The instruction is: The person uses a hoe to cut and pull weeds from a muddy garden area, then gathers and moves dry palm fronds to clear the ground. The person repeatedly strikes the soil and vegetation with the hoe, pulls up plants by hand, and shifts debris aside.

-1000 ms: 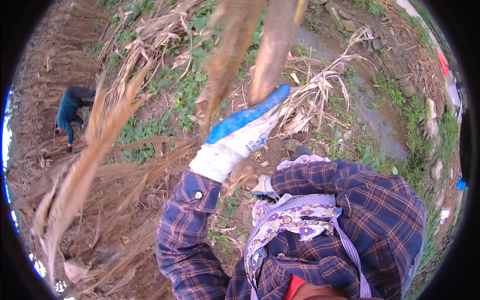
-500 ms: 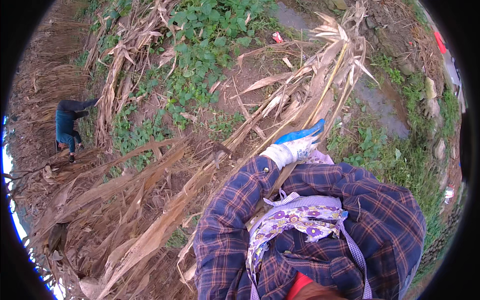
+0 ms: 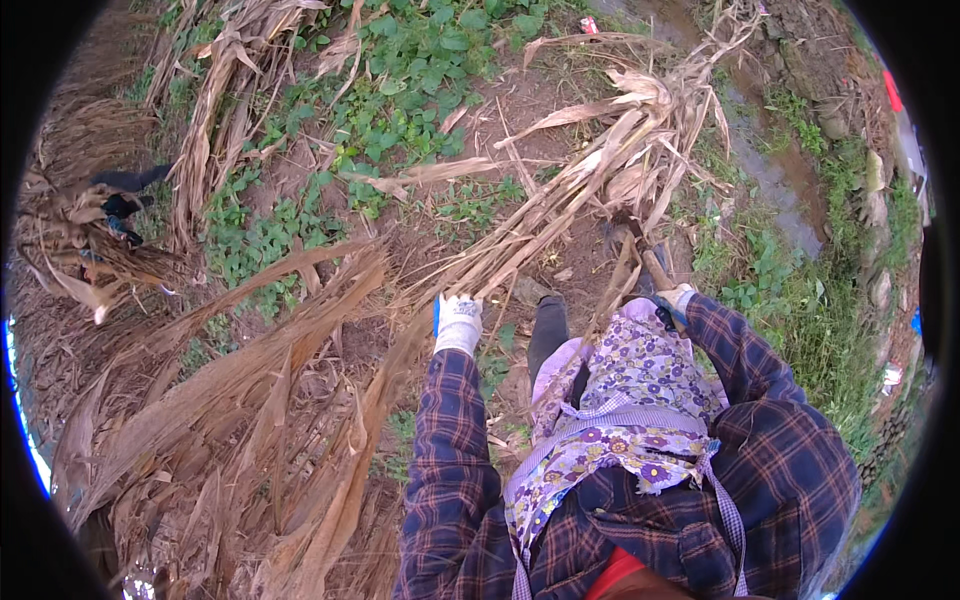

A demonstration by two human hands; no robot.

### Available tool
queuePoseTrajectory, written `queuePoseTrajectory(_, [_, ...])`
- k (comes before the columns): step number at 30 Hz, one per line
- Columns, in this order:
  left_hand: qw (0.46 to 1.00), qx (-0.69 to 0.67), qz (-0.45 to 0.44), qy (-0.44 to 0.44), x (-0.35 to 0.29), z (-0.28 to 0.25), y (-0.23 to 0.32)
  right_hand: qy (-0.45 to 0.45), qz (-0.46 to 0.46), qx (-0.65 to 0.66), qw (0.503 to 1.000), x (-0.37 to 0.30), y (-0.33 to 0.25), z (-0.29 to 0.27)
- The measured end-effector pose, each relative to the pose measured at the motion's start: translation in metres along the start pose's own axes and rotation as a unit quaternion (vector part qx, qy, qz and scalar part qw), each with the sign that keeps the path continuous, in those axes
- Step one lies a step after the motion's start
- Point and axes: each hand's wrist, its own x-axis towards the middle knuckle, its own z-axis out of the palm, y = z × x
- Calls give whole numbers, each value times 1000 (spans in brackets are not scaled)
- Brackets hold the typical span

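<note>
Gripping the dry corn stalks point(image 3: 560, 215) with your gloved left hand point(image 3: 458, 322) holds the leaning bundle steady, while your right hand point(image 3: 677, 297) closes around a wooden tool handle point(image 3: 655, 268) near their base.

Gloved left hand point(image 3: 458, 322) clenched, right hand point(image 3: 678, 297) lowered

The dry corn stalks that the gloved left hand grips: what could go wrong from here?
1. The dry corn stalks look brittle; where the left hand grips them they might snap or slip.
2. The right hand seems to hold a wooden handle close to the dark boot; a swing could possibly hit the foot.
</note>
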Motion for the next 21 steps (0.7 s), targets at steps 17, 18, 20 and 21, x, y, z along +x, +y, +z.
queuePoseTrajectory(17, [639, -756, -75, 117, -15, 155, 90, -66, -300, -254, 917, -82, -63, 183])
queuePoseTrajectory(18, [582, -799, -62, 136, -6, 152, 105, -46, -327, -310, 892, -78, -58, 187])
queuePoseTrajectory(20, [503, -853, -30, 133, -5, 106, 119, -11, -374, -431, 821, -82, -64, 191])
queuePoseTrajectory(21, [444, -882, -20, 155, -18, 78, 122, -3, -393, -497, 774, -100, -74, 194])
